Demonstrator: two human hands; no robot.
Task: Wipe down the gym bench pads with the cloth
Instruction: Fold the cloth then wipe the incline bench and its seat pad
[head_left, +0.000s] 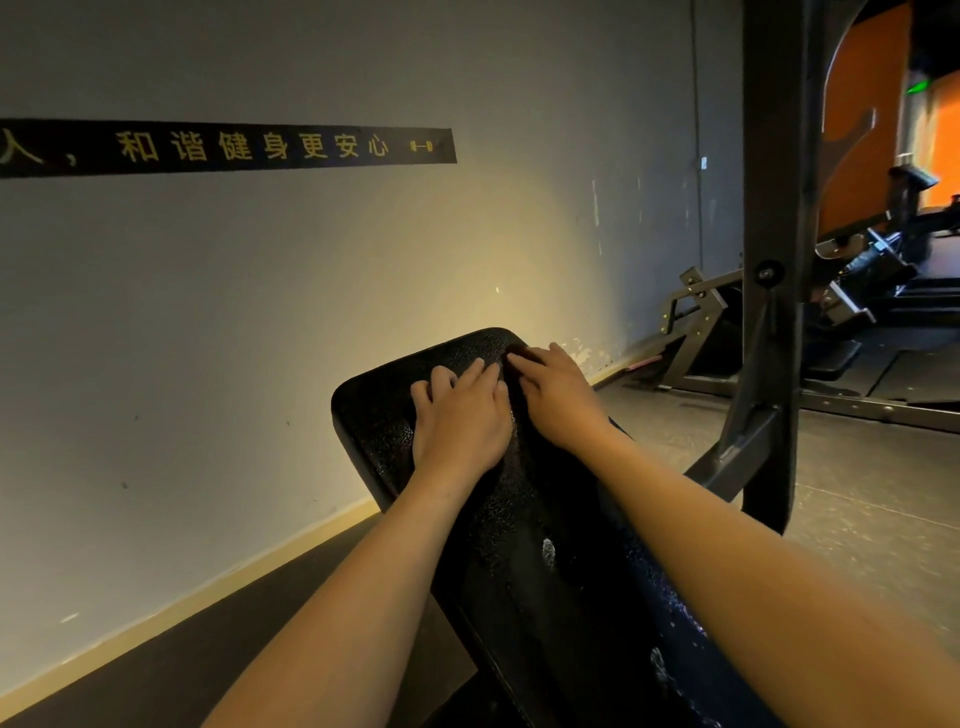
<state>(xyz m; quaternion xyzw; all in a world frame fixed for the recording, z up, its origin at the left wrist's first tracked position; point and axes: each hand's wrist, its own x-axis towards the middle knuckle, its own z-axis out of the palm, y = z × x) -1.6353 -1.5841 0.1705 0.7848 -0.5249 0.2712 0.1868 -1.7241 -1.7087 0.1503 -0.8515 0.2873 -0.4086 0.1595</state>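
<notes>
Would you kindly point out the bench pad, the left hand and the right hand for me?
bench pad (374, 415): head view, its bare far-left corner.
left hand (460, 421): head view, back of the hand.
right hand (558, 400): head view, back of the hand.
</notes>
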